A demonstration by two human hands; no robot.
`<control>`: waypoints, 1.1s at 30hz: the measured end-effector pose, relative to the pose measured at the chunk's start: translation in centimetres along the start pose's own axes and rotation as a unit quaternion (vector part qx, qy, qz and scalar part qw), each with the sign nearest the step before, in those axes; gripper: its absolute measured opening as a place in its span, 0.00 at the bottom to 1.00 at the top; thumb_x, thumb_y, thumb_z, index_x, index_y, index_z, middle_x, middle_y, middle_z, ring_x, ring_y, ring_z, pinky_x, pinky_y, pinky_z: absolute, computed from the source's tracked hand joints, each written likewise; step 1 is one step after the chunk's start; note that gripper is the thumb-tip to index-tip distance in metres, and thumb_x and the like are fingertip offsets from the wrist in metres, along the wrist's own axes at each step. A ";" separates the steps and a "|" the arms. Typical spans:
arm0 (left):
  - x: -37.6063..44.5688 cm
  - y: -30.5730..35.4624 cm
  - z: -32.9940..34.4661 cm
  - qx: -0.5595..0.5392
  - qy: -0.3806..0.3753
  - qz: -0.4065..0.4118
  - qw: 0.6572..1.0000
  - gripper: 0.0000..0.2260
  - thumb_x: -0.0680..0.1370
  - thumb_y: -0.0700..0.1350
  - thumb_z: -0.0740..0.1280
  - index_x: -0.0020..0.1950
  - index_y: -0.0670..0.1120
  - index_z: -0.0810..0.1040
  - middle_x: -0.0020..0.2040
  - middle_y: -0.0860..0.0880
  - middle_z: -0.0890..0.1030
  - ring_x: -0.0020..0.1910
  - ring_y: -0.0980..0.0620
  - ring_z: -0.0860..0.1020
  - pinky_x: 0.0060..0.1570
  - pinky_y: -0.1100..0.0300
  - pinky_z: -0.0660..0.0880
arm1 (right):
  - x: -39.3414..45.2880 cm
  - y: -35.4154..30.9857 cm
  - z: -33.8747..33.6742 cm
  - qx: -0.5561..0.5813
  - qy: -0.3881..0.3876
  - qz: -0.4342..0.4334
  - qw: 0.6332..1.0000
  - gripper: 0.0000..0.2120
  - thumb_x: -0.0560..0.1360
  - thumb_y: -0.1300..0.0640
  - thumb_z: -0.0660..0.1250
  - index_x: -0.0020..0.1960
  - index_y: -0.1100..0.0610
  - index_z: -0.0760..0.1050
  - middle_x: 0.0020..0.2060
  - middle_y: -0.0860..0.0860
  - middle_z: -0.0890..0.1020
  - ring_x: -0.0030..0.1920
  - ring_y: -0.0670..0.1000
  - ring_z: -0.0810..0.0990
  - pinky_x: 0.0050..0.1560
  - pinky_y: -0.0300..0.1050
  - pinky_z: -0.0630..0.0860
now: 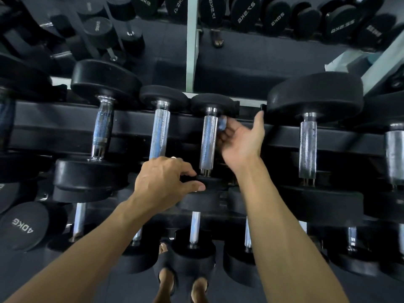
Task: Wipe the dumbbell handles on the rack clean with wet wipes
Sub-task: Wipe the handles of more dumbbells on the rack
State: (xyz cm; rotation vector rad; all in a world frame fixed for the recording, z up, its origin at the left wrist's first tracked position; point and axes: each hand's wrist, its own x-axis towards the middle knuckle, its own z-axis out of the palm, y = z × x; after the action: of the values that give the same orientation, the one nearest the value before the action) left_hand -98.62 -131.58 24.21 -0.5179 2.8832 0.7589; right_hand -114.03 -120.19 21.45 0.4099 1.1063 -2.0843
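A small dumbbell with a knurled chrome handle (208, 142) lies on the rack's top tier at the centre. My right hand (239, 141) is beside the upper right of that handle, its fingers curled round a small bluish wet wipe (222, 124) and its thumb stretched out to the right. My left hand (168, 182) grips the near black head (209, 182) of the same dumbbell, thumb on its front edge. To the left lies another dumbbell's chrome handle (161, 133).
More dumbbells fill the black rack (284, 136): a large one (308, 145) at the right, another (102, 127) at the left, and lower tiers with a 40KG head (23, 226). A mirror behind reflects the weights. My sandalled feet (183, 285) stand on dark floor below.
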 end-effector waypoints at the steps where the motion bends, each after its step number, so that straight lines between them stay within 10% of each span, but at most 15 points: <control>1: 0.1 0.0 0.0 0.001 0.000 -0.001 1.000 0.19 0.69 0.66 0.71 0.52 0.56 0.84 0.47 0.57 0.83 0.47 0.57 0.80 0.47 0.61 0.73 | 0.3 -0.2 0.4 0.006 0.008 -0.005 1.000 0.42 0.76 0.26 0.48 0.51 0.63 0.80 0.38 0.56 0.80 0.40 0.53 0.78 0.48 0.47 0.74; 11: 0.1 0.2 0.0 0.005 -0.009 -0.011 1.000 0.20 0.68 0.67 0.70 0.53 0.57 0.83 0.49 0.58 0.83 0.48 0.58 0.79 0.49 0.60 0.75 | -1.0 -0.4 -1.4 -0.176 -0.011 0.050 0.983 0.48 0.77 0.27 0.41 0.50 0.68 0.80 0.32 0.57 0.79 0.36 0.54 0.80 0.47 0.49 0.78; 18: 0.0 0.1 -0.2 0.000 -0.009 -0.005 1.000 0.19 0.68 0.66 0.71 0.52 0.56 0.84 0.47 0.57 0.84 0.46 0.58 0.80 0.46 0.62 0.73 | -2.6 0.9 -2.1 -0.323 0.043 0.101 0.940 0.10 0.75 0.61 0.58 0.43 0.62 0.77 0.33 0.57 0.79 0.35 0.54 0.78 0.40 0.42 0.77; 25: 0.1 0.0 0.0 -0.013 -0.007 -0.012 1.000 0.18 0.67 0.66 0.72 0.50 0.56 0.84 0.45 0.58 0.84 0.46 0.58 0.80 0.49 0.58 0.76 | -2.3 0.8 -0.8 -0.368 0.020 0.002 0.930 0.15 0.77 0.72 0.62 0.41 0.57 0.82 0.38 0.57 0.83 0.39 0.50 0.80 0.45 0.44 0.80; 29: 0.2 0.1 -0.2 -0.028 -0.022 -0.024 0.999 0.17 0.66 0.64 0.75 0.49 0.56 0.84 0.45 0.57 0.84 0.46 0.59 0.79 0.44 0.63 0.72 | -4.2 0.6 -3.4 -0.528 0.013 -0.037 0.848 0.15 0.77 0.66 0.67 0.41 0.47 0.82 0.40 0.49 0.85 0.41 0.45 0.81 0.46 0.41 0.79; 33: 0.5 0.4 -0.6 -0.072 -0.053 -0.032 0.995 0.19 0.66 0.61 0.77 0.53 0.55 0.83 0.46 0.58 0.83 0.44 0.63 0.77 0.44 0.69 0.71 | -6.3 -0.6 -3.1 -0.402 0.021 -0.128 0.907 0.11 0.76 0.68 0.70 0.47 0.52 0.82 0.41 0.48 0.85 0.42 0.44 0.84 0.44 0.39 0.82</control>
State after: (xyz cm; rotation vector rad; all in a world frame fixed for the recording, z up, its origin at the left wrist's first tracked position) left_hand -99.23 -131.65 24.82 -0.5636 2.7150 0.9583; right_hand -110.36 -114.61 23.63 -0.1074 1.9914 -1.6209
